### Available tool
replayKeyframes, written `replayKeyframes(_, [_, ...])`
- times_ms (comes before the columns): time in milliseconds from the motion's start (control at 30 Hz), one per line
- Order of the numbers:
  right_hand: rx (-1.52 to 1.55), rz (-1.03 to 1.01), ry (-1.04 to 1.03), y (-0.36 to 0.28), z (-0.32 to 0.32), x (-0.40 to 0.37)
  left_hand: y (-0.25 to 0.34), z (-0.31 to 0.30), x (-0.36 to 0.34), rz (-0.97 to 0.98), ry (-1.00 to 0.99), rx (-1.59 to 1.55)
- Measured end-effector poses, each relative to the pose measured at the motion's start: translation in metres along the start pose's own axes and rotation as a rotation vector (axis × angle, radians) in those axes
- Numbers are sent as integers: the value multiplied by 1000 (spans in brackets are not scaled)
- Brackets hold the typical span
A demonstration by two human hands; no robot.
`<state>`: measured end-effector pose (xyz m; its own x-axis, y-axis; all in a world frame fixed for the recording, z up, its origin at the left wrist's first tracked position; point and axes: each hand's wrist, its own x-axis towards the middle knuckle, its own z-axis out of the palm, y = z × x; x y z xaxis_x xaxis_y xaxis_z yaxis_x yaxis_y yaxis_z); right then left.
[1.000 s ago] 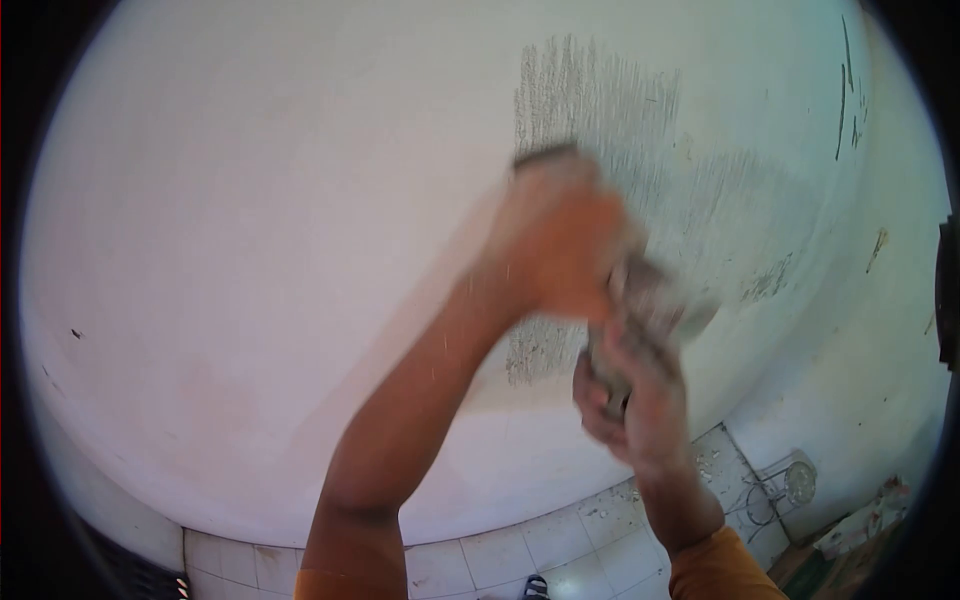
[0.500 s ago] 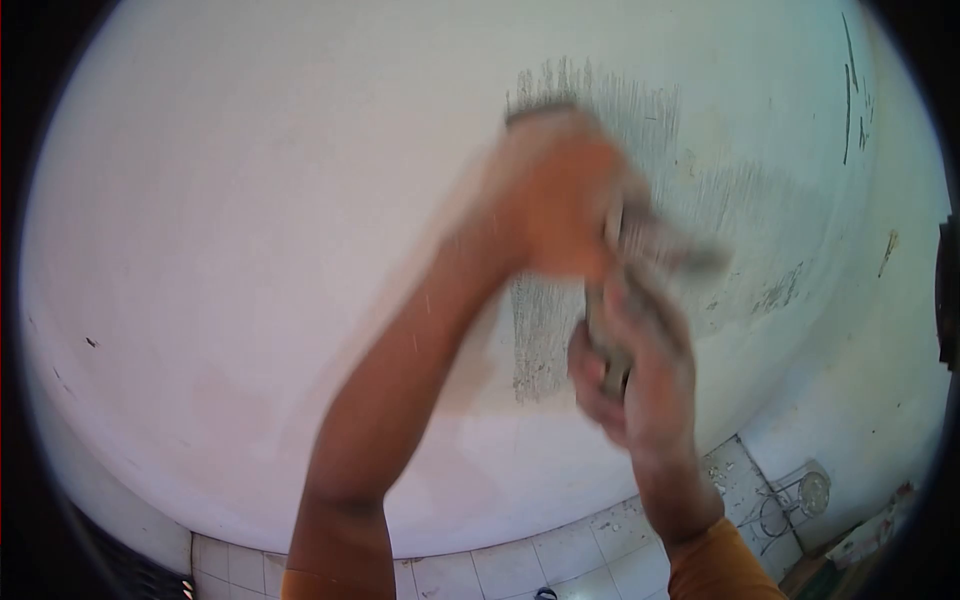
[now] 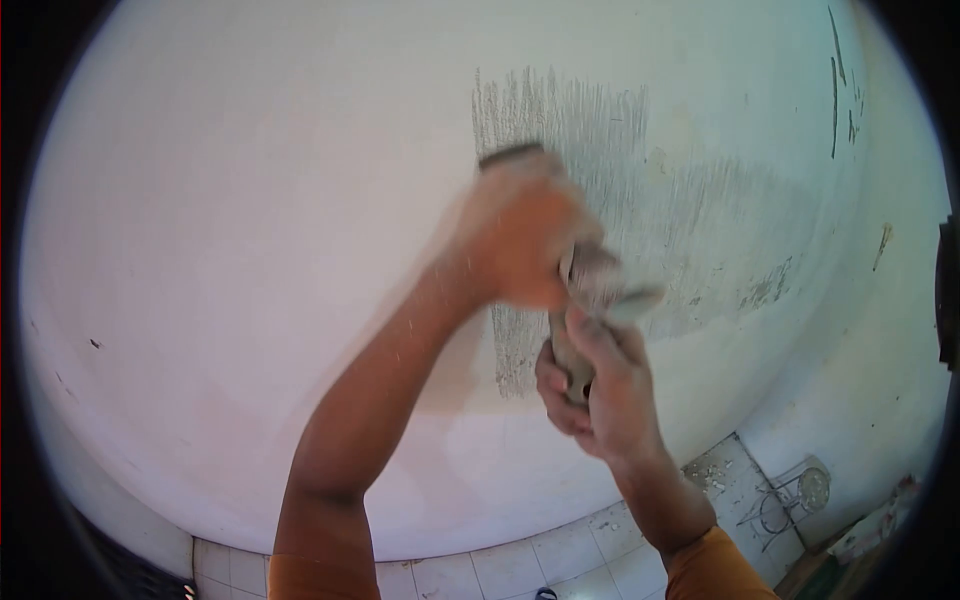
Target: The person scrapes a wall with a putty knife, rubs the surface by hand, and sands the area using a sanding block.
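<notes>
Wall (image 3: 250, 200): matt, smooth over most of its face; scratched patch (image 3: 610, 140) grey, rough, vertically scored. Floor tiles (image 3: 510, 572): pale, slight sheen. My sleeves (image 3: 715, 570): orange cloth, matt.

Left hand (image 3: 525, 235) blurred, tool (image 3: 572, 360) partly hidden behind it, sleeves (image 3: 720, 570) cut off below.

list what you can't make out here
Head view: fingers of the left hand, motion-blurred.
Head view: far end of the tool, blurred and partly behind that hand.
Head view: dark object at right, cut off by the picture's dark border.
Head view: footwear, cut off by the bottom edge.
</notes>
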<state>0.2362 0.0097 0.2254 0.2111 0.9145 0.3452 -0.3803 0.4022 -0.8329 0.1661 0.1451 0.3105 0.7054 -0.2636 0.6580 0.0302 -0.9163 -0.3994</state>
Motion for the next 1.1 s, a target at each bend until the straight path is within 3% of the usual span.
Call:
replayKeyframes(33, [-26,11,5,4,-2,-3,10,2,-7,-67,-101,4])
replayKeyframes(133, [-17,-41,-42,-25,7,10,-28,-2,23,62,223,-16])
replayKeyframes(167, [-8,-55,-68,-36,9,19,-22,-23,38,-165,116,-33])
replayKeyframes(267, [-11,-26,-27,-5,-2,7,-9,6,3,-44,196,59])
replayKeyframes(300, [-17,12,-11,18,-13,-1,4,15,-11,-82,-43,84])
replayKeyframes(400, [-49,-46,9,14,-12,6,-3,9,-6,-37,-41,111])
replayKeyframes(433, [-60,-99,5,-9,-5,19,-12,-2,11,-73,58,120])
replayKeyframes(467, [-74,-143,3,-23,-2,27,-27,2,22,8,351,36])
replayKeyframes(533, [-79,-109,-21,-26,-8,29,-9,-22,40,-266,45,188])
replayKeyframes(633, [-82,37,60,39,-54,5,13,43,-21,-95,0,108])
replayKeyframes(700, [-82,56,133,133,-101,-46,61,121,-93,-160,-104,-2])
replayKeyframes(733, [-57,176,163,178,-122,-84,90,166,-137,-181,-287,-92])
replayKeyframes(800, [18,509,363,224,-129,-161,165,258,-244,-186,-372,-434])
replayKeyframes(833, [38,656,347,267,-149,-199,214,301,-307,-273,-480,-560])
replayKeyframes(900, [0,902,374,334,-176,-285,334,352,-407,-492,-911,-719])
replayKeyframes(933, [-344,832,102,373,-200,-340,389,342,-435,-598,-816,-884])
replayKeyframes(967, [-299,1013,149,392,-211,-384,444,349,-476,-744,-783,-1131])
replayKeyframes(1000, [-229,1203,277,427,-231,-439,494,338,-486,-895,-734,-1097])
replayKeyframes(1033, [-154,1393,409,454,-252,-486,536,319,-486,-1102,-548,-1192])
replayKeyframes(1100, [-268,1319,347,450,-276,-539,583,298,-479,-1421,-209,-1333])
